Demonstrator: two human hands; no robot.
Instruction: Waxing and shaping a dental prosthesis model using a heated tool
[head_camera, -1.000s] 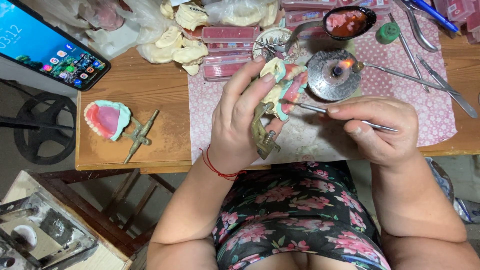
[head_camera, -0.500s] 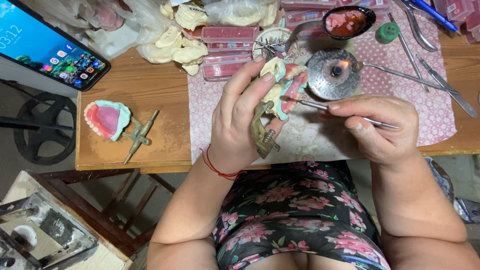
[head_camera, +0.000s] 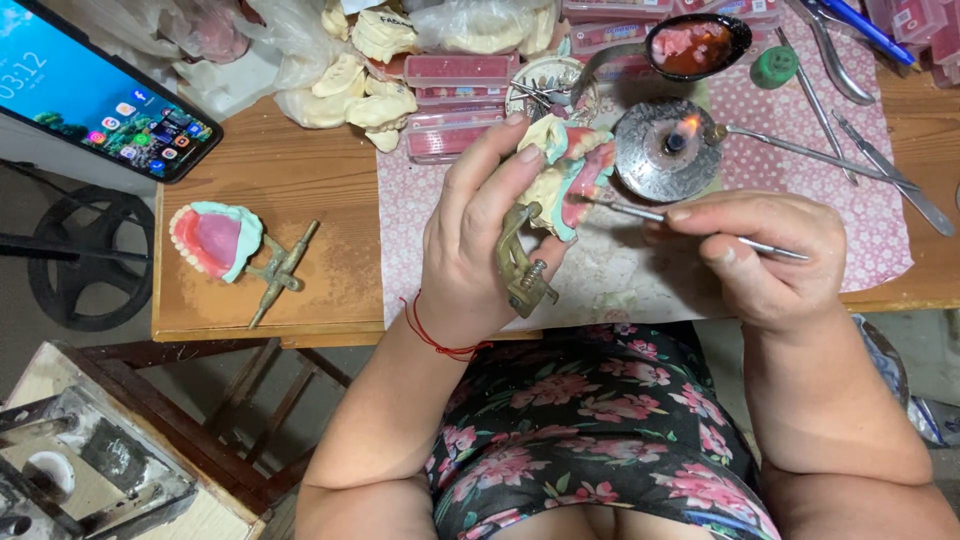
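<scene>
My left hand (head_camera: 478, 235) is wrapped around a dental cast with a pink wax denture (head_camera: 565, 170) mounted on a brass articulator (head_camera: 522, 262), lifted just above the bench (head_camera: 290, 185). My right hand (head_camera: 765, 255) pinches a thin metal wax instrument (head_camera: 690, 222), its tip touching the pink wax rim. Just beyond both hands a small metal spirit burner (head_camera: 667, 150) carries a lit flame. Behind it a large spoon (head_camera: 697, 45) holds melted reddish wax. Flat pink boxes of wax sheets (head_camera: 460, 72) sit beside loose plaster casts (head_camera: 350, 95). Far left on the bench lies a second denture model on its articulator (head_camera: 225, 245), near a lit phone (head_camera: 95, 90).
</scene>
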